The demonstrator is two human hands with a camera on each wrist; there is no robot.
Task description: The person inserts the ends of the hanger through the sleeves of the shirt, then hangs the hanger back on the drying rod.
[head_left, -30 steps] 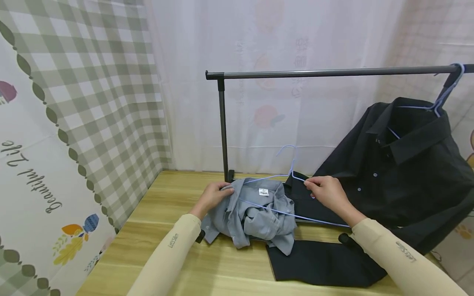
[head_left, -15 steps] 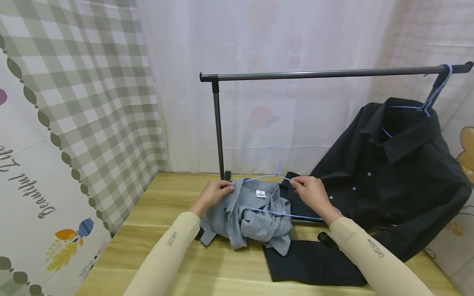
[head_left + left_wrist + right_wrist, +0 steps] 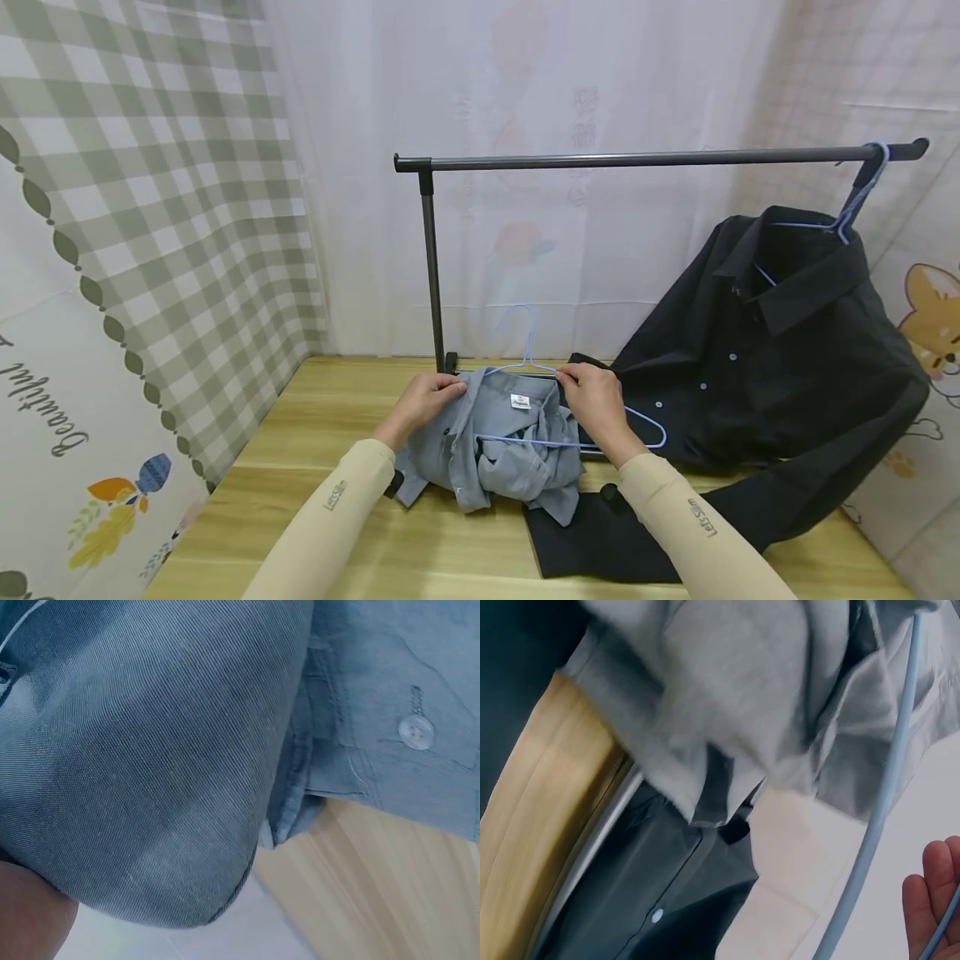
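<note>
A grey-blue button-up shirt (image 3: 444,454) lies bunched on the table, its collar label facing up. My left hand (image 3: 420,404) pinches the shirt near the collar on its left side; the left wrist view shows the fabric (image 3: 165,750) and part of a finger (image 3: 30,915). With my right hand (image 3: 600,407) I pinch the upper arm of a light blue clothes hanger (image 3: 529,352). The hanger's left end is hidden inside the shirt, while its right end sticks out beyond the collar. In the right wrist view the hanger wire (image 3: 889,780) passes in front of the shirt.
A dark metal clothes rack (image 3: 637,161) stands behind the hands. A black shirt (image 3: 810,358) hangs at its right end on another blue hanger (image 3: 855,204). Black cloth (image 3: 585,546) lies on the wooden table (image 3: 315,467). Checked and white curtains surround the table.
My right hand has moved left with the hanger, which has gone further into the shirt. My left hand keeps its hold on the shirt. The head view has shifted slightly.
</note>
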